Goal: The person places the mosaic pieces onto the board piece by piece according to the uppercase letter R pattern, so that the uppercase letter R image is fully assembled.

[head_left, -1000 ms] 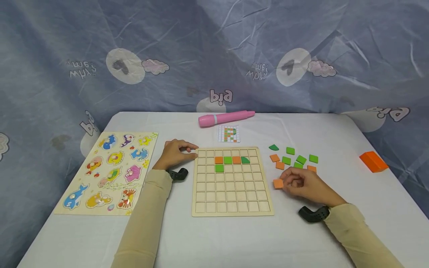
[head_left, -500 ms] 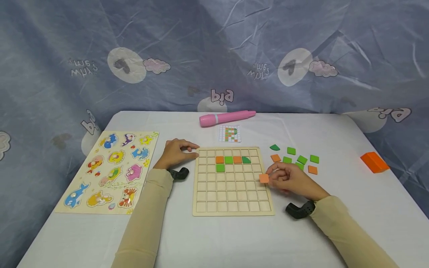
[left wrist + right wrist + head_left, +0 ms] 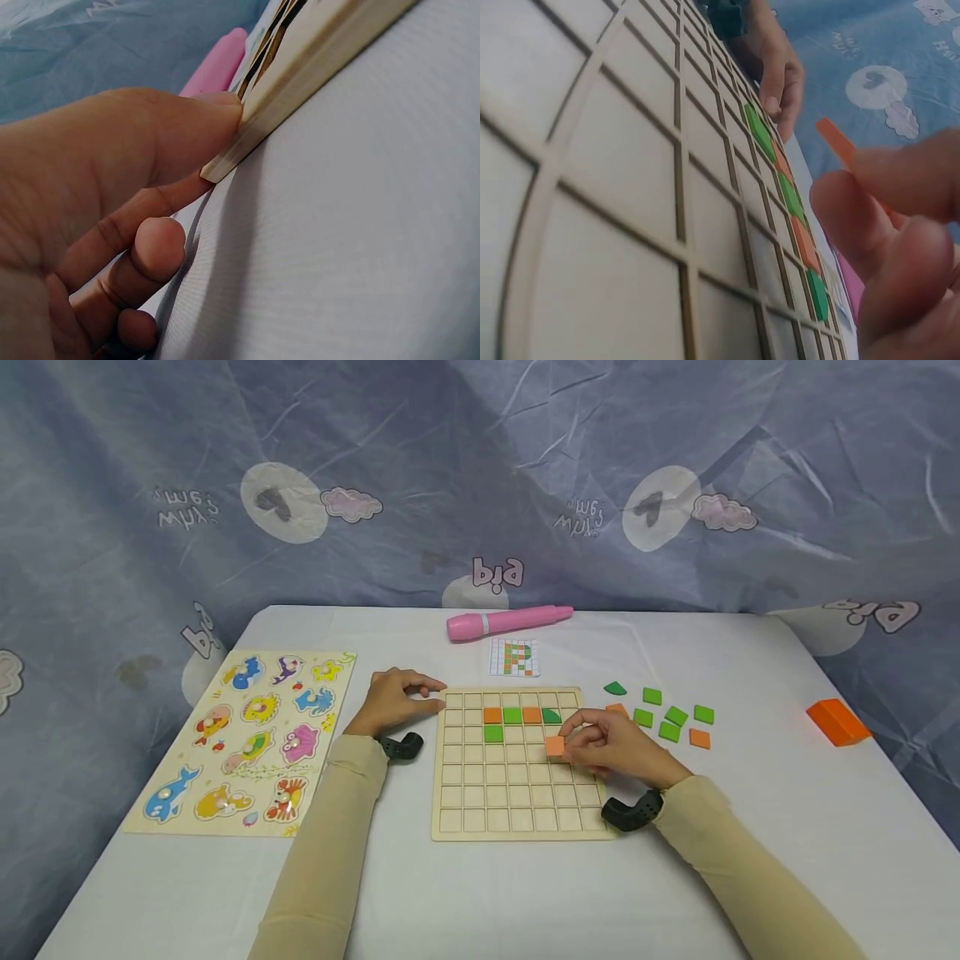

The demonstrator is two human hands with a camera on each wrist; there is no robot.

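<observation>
Your right fingers (image 3: pixel 844 214): pinching one orange square tile (image 3: pixel 554 746) above the wooden grid board (image 3: pixel 519 797); slack grip could drop it askew. Left fingers (image 3: pixel 150 206): pinching the board's corner.

A pale wooden board (image 3: pixel 517 797) full of little square boxes lies flat, just below the middle of the frame. Near its top sit, in a row, an orange square (image 3: pixel 492 716), a green square (image 3: pixel 512 716), a second orange square (image 3: pixel 532 716) and a dark green rounded piece (image 3: pixel 551 717). Another green square (image 3: pixel 492 735) sits under the first. The right hand (image 3: pixel 618 747) pinches a thin orange tile (image 3: pixel 554 746) above the board's right side.
</observation>
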